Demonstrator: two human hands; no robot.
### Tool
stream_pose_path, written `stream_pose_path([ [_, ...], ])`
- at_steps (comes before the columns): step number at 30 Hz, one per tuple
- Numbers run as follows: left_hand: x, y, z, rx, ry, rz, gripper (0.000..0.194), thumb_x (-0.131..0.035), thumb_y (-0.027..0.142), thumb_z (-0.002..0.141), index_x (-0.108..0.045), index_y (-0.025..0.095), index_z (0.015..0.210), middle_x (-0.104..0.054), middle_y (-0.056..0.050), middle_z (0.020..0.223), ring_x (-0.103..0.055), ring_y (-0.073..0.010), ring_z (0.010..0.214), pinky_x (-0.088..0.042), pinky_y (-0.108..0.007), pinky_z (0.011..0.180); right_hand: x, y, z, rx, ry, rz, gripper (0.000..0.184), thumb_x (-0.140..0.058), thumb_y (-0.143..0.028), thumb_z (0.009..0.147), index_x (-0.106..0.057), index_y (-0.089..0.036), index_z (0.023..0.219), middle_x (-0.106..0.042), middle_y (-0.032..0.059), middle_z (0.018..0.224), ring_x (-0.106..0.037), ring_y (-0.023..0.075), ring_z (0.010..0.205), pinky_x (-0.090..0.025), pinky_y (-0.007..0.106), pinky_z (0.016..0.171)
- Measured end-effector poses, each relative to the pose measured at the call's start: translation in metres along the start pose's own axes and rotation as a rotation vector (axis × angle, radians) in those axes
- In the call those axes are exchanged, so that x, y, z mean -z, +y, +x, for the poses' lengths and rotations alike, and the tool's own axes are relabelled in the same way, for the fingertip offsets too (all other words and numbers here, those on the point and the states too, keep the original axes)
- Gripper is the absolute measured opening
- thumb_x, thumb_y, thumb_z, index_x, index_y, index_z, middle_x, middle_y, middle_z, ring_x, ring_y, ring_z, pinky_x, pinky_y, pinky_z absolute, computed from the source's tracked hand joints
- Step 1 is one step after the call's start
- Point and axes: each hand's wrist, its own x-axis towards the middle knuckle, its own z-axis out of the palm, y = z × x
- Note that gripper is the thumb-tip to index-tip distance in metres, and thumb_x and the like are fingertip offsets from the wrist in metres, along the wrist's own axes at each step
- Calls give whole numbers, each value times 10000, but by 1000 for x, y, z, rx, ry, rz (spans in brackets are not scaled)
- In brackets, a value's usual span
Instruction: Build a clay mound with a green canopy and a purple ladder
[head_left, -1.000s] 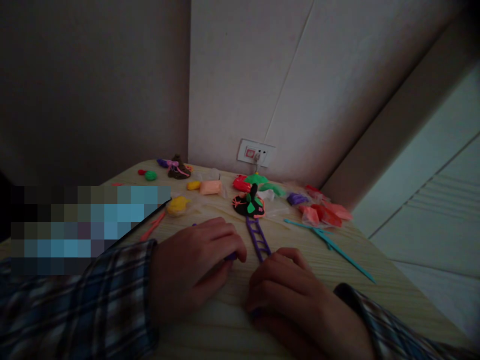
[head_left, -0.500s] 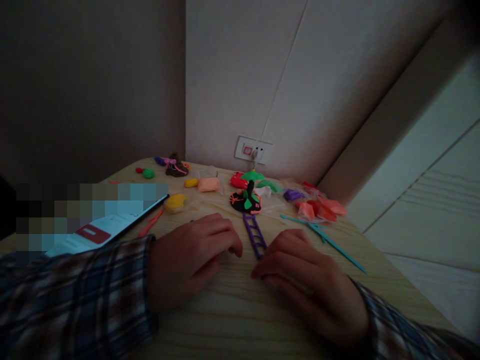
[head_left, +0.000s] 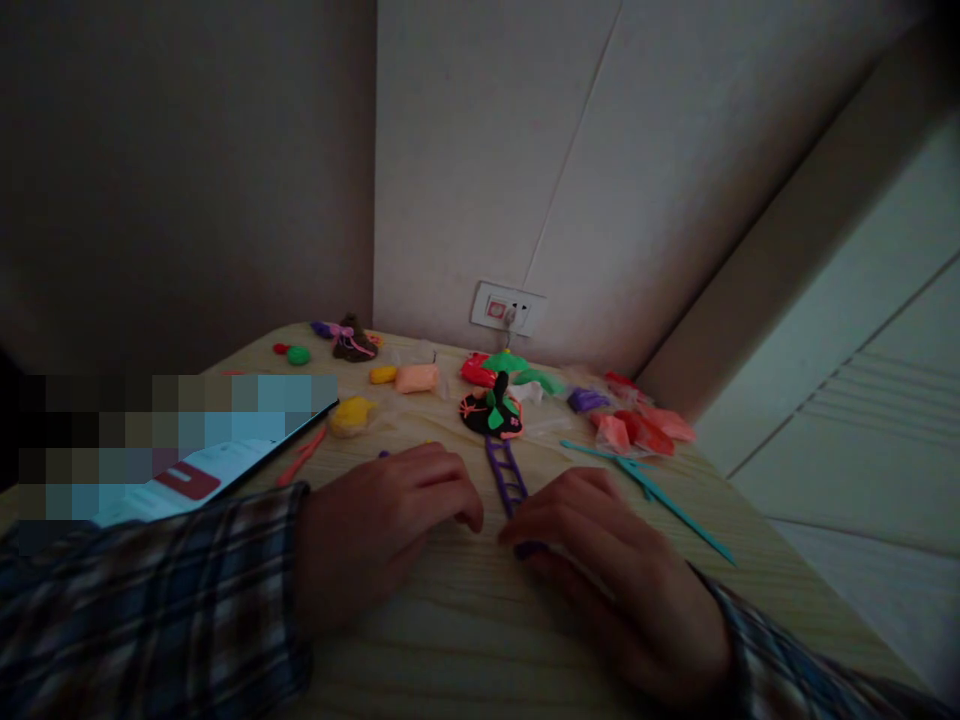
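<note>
A small purple piece of modelling clay [head_left: 530, 549] shows between the thumb and fingers of my right hand [head_left: 615, 570], low over the table. Just beyond those fingers lies a purple clay ladder [head_left: 506, 475], its near end partly hidden by the hand. The ladder's far end meets a black clay base [head_left: 480, 412] with an upright black stem, green leaves and pink trim. To the left of the ladder, my left hand [head_left: 397, 520] rests with loosely bent fingers and nothing visible in them; its thumb is mostly hidden.
A lit tablet [head_left: 202, 475] lies left, beside an orange tool [head_left: 302, 458]. Turquoise tools [head_left: 671, 505] lie right. Yellow clay [head_left: 352, 412], a peach packet [head_left: 417, 378], a brown clay figure [head_left: 354, 340] and red-orange packets [head_left: 637, 428] sit toward the back, below a wall socket [head_left: 506, 308].
The purple piece in my right hand shows more now, as its fingers have shifted slightly. My left hand has barely moved. The whole view has tipped a little, so things appear lower.
</note>
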Motion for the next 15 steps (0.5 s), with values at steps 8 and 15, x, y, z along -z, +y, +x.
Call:
stream_pose_path([
  [8,0,2,-1,12,-38,10,322,-378,-3,702,-582,192,858,-588,-23,932,-518,-173,896,-427,-254,761,0,-3,4,-64,-260,-54,115,-478,-142,862,-584,-182,840,-618,24,846,-544,142,820,-388,291,768],
  [15,-4,2,-3,-21,-14,24,303,-398,-11,682,-549,202,837,-587,-4,910,-516,-166,866,-403,-233,719,-1,1,-1,-29,-193,-82,162,-458,-87,847,-568,-178,923,-633,20,853,-549,134,808,-411,270,756],
])
